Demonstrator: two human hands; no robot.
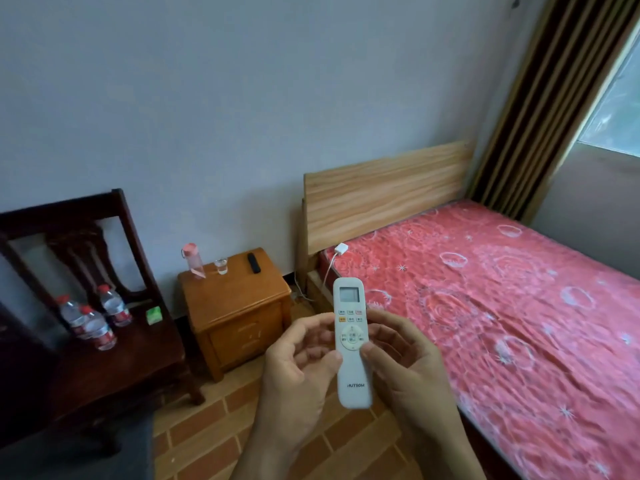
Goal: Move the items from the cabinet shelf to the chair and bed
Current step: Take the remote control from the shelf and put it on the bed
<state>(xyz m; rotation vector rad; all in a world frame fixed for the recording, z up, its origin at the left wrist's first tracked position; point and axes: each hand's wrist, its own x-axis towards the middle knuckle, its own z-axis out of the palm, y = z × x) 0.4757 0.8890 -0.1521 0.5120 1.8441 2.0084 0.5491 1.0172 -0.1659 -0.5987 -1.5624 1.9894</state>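
I hold a white remote control (351,372) upright in front of me, above the floor between the bedside cabinet and the bed. My left hand (298,365) grips its left edge and my right hand (405,362) grips its right edge, thumbs on its face. The dark wooden chair (114,372) at the left carries three water bottles (93,320) and a small green box (153,314). The bed (502,306) with a red patterned cover has a white charger (341,248) near its head. On the wooden cabinet (239,306) stand a pink bottle (194,259), a small glass (221,266) and a black remote (254,262).
A wooden headboard (384,192) stands against the wall. Striped brown curtains (540,105) and a window (616,98) are at the right. The floor (214,427) is brick-patterned tile. A white cable hangs from the charger down beside the bed frame.
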